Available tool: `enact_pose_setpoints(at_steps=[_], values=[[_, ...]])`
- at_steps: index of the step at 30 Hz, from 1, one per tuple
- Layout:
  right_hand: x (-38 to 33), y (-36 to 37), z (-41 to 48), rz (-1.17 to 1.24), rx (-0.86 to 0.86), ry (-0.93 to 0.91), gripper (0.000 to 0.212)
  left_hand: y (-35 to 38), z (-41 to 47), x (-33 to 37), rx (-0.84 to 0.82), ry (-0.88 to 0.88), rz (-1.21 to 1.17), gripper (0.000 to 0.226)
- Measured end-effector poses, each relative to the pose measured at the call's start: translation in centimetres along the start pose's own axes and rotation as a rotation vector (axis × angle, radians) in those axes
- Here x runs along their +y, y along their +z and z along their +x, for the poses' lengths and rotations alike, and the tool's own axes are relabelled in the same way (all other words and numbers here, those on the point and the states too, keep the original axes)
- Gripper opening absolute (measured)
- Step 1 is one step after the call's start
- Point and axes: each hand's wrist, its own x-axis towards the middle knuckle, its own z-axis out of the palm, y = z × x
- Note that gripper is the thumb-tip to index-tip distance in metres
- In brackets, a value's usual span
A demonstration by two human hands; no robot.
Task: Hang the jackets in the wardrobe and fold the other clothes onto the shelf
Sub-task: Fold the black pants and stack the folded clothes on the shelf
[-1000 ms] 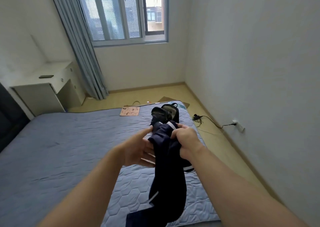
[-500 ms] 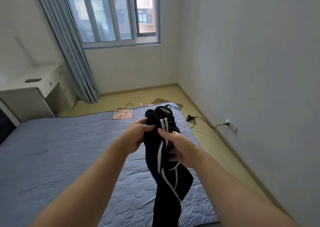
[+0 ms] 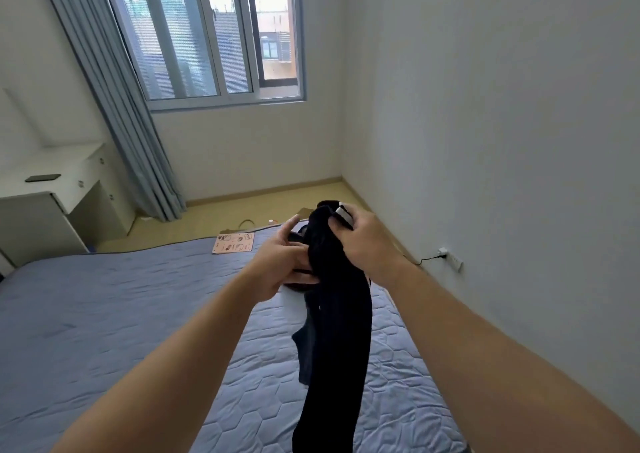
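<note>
We hold one dark garment [image 3: 337,331] up over the bed [image 3: 104,314], at six o'clock in our view. Our right hand [image 3: 363,244] grips its top, fingers curled tight by a white stripe. Our left hand [image 3: 280,265], at nine o'clock from the garment, holds its side with bent fingers. The rest hangs loose. It is not folded or hung yet (we cannot tell if it is a jacket). We see no wardrobe or shelf, so we think every step is left for this one. How many others are done, we cannot tell.
</note>
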Motion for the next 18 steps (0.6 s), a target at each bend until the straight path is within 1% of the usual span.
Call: enact_pose_setpoints(at_steps=[3,5,6,7,8,10,12,14,16,18], values=[[-2.1,-2.5,1.2,-0.016,-0.076,-0.158,0.007,0.2,1.5,0.8,0.089,0.159,0.361,0.076],[-2.9,-4.2,1.8,-0.12,-0.144,-0.217,0.005,0.4,2.4,1.5,0.188,0.294,0.542,0.064],[-3.2,-4.9,2.0,-0.196,-0.187,-0.234,0.005,0.5,2.8,1.8,0.207,0.359,0.626,0.061],[-3.3,-5.5,2.1,-0.262,-0.21,-0.245,0.009,0.6,3.3,2.1,0.186,0.402,0.693,0.061],[-3.3,-6.0,2.2,-0.3,-0.201,-0.248,0.012,0.7,3.7,2.3,0.13,0.403,0.72,0.063],[-3.3,-7.0,2.4,-0.31,-0.112,-0.244,0.01,1.2,4.3,2.4,-0.005,0.31,0.72,0.061],[-3.4,-8.3,2.5,-0.312,-0.045,-0.229,0.016,1.7,4.7,1.9,-0.089,0.239,0.744,0.046],[-3.3,-9.8,2.5,-0.356,-0.001,-0.196,0.025,1.9,5.1,1.4,-0.111,0.21,0.823,0.032],[-2.7,-11.5,2.4,-0.403,0.073,-0.165,0.029,1.8,5.5,1.5,-0.121,0.211,0.935,0.027],[-1.9,-13.5,2.1,-0.422,0.158,-0.127,0.032,1.8,5.8,2.6,-0.144,0.238,0.994,0.021]])
